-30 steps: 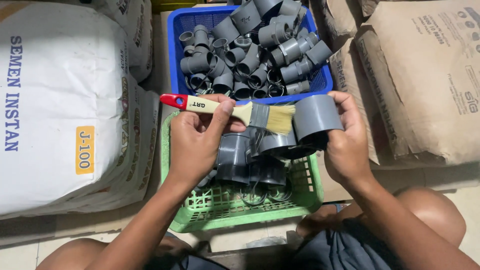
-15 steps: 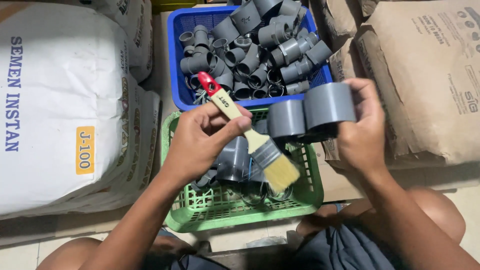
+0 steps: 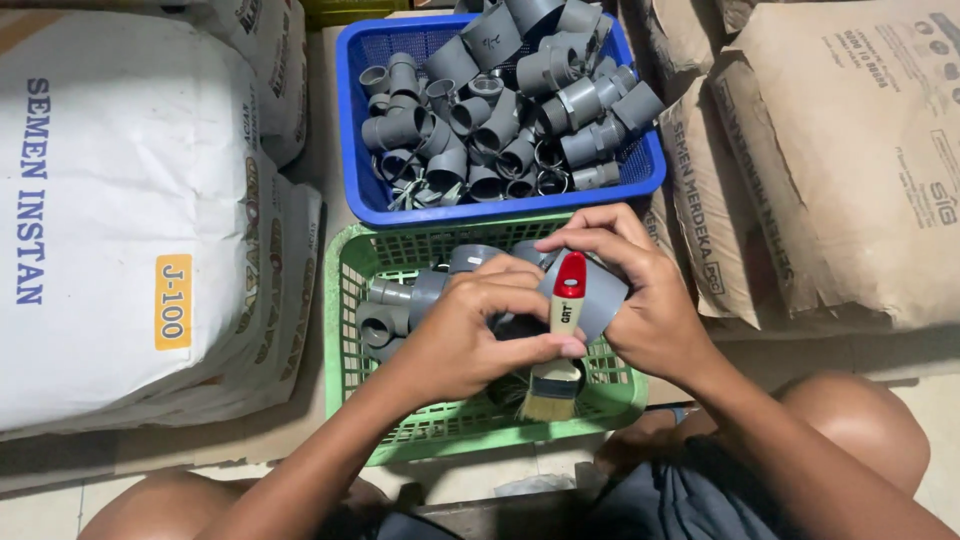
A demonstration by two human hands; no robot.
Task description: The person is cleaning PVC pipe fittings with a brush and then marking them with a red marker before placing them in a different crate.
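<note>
Over a green plastic basket (image 3: 352, 330), seen from the head camera looking down, both bare hands met at the middle of the frame. The left hand (image 3: 480, 335) was closed around a small paintbrush (image 3: 560, 345), with its red-tipped wooden handle pointing away from the person and its pale bristles pointing back toward the person's lap. The brush's long axis ran nearly straight up and down the picture. The right hand (image 3: 650, 305) was wrapped around a grey plastic pipe fitting (image 3: 600, 300), fingers curled over its top. The fitting sat just to the right of the brush handle and touched it, so the brush lay between the two hands, and the bristles hung below the fitting rather than on it.

More grey fittings (image 3: 395, 310) lay in the green basket beneath the hands. Beyond it, touching its far edge, stood a blue plastic basket (image 3: 352, 130) heaped with similar grey pipe fittings (image 3: 500, 100). A large white sack (image 3: 110, 220) filled the left side, and brown paper sacks (image 3: 850, 150) were stacked on the right. The person's bare knees showed at the bottom.
</note>
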